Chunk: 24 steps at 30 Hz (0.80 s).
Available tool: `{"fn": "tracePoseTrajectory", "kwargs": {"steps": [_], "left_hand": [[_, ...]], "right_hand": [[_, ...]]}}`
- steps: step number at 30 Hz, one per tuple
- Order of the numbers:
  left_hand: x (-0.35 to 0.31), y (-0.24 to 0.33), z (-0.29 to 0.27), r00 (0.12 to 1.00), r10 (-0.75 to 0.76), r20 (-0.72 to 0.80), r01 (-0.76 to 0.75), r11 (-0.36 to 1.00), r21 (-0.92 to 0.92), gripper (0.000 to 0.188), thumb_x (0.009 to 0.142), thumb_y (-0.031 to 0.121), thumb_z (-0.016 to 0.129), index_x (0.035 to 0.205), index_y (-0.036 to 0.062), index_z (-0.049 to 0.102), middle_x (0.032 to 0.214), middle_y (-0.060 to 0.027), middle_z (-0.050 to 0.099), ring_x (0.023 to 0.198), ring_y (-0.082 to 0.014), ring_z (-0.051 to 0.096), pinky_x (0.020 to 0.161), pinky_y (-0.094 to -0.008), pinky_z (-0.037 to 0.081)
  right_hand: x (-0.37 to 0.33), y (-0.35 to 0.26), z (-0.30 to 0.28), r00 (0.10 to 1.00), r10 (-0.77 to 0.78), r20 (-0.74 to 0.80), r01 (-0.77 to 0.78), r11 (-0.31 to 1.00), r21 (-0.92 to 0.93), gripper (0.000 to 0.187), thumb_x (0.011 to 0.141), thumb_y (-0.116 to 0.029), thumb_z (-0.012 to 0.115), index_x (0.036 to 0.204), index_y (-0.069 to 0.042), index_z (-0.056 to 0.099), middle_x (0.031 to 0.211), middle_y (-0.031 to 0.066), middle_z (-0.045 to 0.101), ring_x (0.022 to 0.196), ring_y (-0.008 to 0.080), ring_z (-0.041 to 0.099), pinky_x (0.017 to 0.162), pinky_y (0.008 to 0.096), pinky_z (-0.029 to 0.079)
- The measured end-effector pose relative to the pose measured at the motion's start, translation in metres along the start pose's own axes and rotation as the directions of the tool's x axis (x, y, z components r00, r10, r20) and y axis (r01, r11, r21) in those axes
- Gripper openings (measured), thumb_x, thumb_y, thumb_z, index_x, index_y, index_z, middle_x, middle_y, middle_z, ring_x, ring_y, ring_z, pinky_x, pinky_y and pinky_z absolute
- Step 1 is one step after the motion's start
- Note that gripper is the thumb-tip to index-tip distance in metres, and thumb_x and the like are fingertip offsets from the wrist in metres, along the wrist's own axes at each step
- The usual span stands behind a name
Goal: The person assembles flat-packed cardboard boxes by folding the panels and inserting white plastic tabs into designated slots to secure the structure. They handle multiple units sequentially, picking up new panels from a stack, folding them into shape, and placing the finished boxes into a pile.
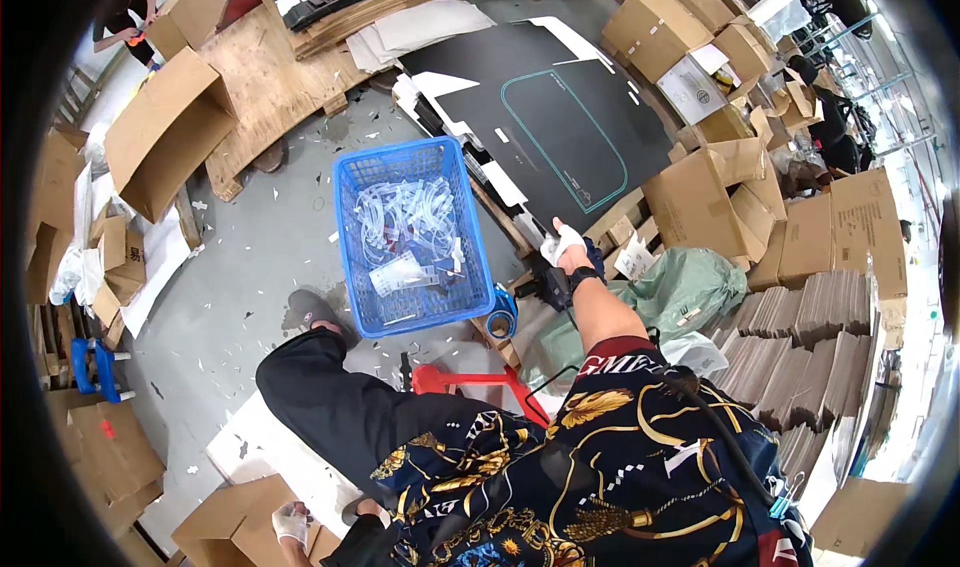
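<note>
My right hand (562,242), in a white glove with a dark watch on the wrist, reaches forward and grips the near corner of a large black sheet (560,127) with a teal outline, the top one of a stack. My left hand (290,523), also gloved, is low at my left side, fingers curled over the edge of an open cardboard box (235,527). Between them stands a blue plastic basket (345,237) holding several clear plastic pieces and small cards. My raised knee in black trousers is below the basket.
A blue tape roll (500,319) and a red metal frame (470,379) lie near my knee. Cardboard boxes (700,202) and stacked flat cardboard (800,317) crowd the right. Plywood (265,77) and more boxes lie left. Another person (125,17) works far left.
</note>
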<state>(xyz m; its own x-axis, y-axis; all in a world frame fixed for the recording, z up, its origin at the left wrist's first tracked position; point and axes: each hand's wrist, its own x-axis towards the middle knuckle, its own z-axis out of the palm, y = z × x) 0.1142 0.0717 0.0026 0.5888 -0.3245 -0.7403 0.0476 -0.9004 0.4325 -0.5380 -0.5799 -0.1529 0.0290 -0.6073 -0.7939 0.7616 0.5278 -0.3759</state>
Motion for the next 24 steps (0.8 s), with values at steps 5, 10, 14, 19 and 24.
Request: {"fn": "tracePoseTrajectory", "kwargs": {"steps": [5, 10, 14, 19, 24], "left_hand": [[-0.005, -0.019, -0.001, 1.0, 0.004, -0.014, -0.006, 0.985, -0.174, 0.011, 0.088, 0.002, 0.064, 0.092, -0.0053, 0.071, 0.072, -0.0086, 0.068, 0.057, -0.0174, 0.063, 0.052, -0.0305, 0.05], [-0.018, 0.027, 0.017, 0.993, 0.108, -0.043, -0.109, 0.993, -0.038, 0.012, 0.088, 0.002, 0.063, 0.089, -0.0057, 0.072, 0.07, -0.0068, 0.066, 0.064, -0.0138, 0.063, 0.059, -0.0291, 0.052], [-0.02, 0.032, 0.009, 0.984, 0.152, -0.097, -0.153, 0.988, 0.001, 0.015, 0.091, 0.009, 0.065, 0.093, -0.0029, 0.073, 0.075, -0.0077, 0.07, 0.066, -0.014, 0.067, 0.057, -0.0277, 0.05], [-0.08, 0.068, -0.027, 0.935, 0.315, -0.164, -0.345, 0.916, -0.205, 0.022, 0.093, 0.012, 0.067, 0.109, -0.0033, 0.072, 0.086, -0.0104, 0.074, 0.077, -0.0152, 0.067, 0.071, -0.0311, 0.055], [-0.077, 0.032, -0.047, 0.887, 0.376, -0.268, -0.342, 0.925, 0.164, 0.042, 0.093, 0.038, 0.057, 0.095, -0.0006, 0.073, 0.087, -0.0183, 0.073, 0.075, -0.026, 0.066, 0.074, -0.0402, 0.053]], "right_hand": [[-0.066, -0.018, 0.14, 0.947, -0.265, 0.181, 0.279, 0.959, -0.055, 0.016, 0.089, -0.01, 0.069, 0.081, -0.01, 0.054, 0.067, 0.0045, 0.052, 0.05, 0.0198, 0.047, 0.048, 0.0324, 0.042], [-0.194, -0.019, 0.304, 0.779, -0.329, 0.534, 0.46, 0.878, -0.131, 0.007, 0.086, -0.007, 0.068, 0.089, -0.004, 0.063, 0.082, 0.0102, 0.066, 0.057, 0.0243, 0.058, 0.05, 0.0357, 0.048], [-0.275, 0.046, 0.424, 0.623, -0.268, 0.735, 0.617, 0.745, -0.252, 0.011, 0.088, -0.008, 0.066, 0.095, 0.001, 0.068, 0.086, 0.0146, 0.07, 0.062, 0.0223, 0.064, 0.05, 0.0345, 0.052], [-0.387, 0.151, 0.516, 0.371, -0.011, 0.929, 0.641, 0.727, -0.247, 0.014, 0.085, -0.014, 0.071, 0.093, -0.002, 0.068, 0.079, 0.0138, 0.068, 0.054, 0.019, 0.058, 0.049, 0.0321, 0.049], [-0.414, 0.2, 0.607, 0.243, 0.445, 0.862, 0.557, 0.664, -0.499, 0.013, 0.099, -0.019, 0.057, 0.091, -0.013, 0.064, 0.059, -0.0101, 0.039, 0.041, 0.0063, 0.029, 0.042, 0.0232, 0.029]]}}
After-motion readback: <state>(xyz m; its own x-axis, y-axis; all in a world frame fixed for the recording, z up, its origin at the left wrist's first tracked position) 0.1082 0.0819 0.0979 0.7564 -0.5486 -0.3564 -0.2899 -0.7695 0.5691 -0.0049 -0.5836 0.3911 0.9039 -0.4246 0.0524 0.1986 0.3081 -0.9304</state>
